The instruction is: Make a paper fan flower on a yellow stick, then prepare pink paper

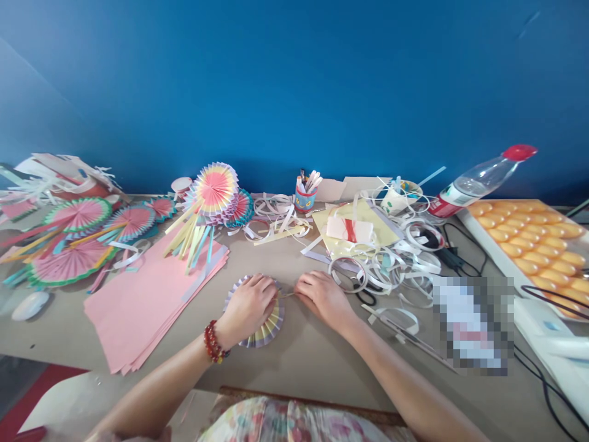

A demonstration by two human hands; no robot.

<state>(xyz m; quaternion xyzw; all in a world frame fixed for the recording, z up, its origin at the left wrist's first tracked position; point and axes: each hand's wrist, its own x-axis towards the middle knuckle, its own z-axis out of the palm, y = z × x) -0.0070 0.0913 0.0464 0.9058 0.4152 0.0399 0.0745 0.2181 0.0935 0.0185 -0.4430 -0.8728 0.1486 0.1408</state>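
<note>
My left hand [249,304] lies on a small pleated paper fan [267,328] in pastel stripes, fingers curled and pressing it to the table. A red bead bracelet [213,341] is on that wrist. My right hand [322,296] rests just right of the fan, fingers closed in a pinch on a thin stick [288,295] that pokes out of the fan's side. Both hands sit near the table's front middle.
A pink paper stack [142,307] lies to the left, with finished fans [73,245] beyond it and a fan pile [216,190] behind. White paper strips [391,264], a pen cup [304,197], a plastic bottle [478,181] and an orange tray [534,236] fill the right.
</note>
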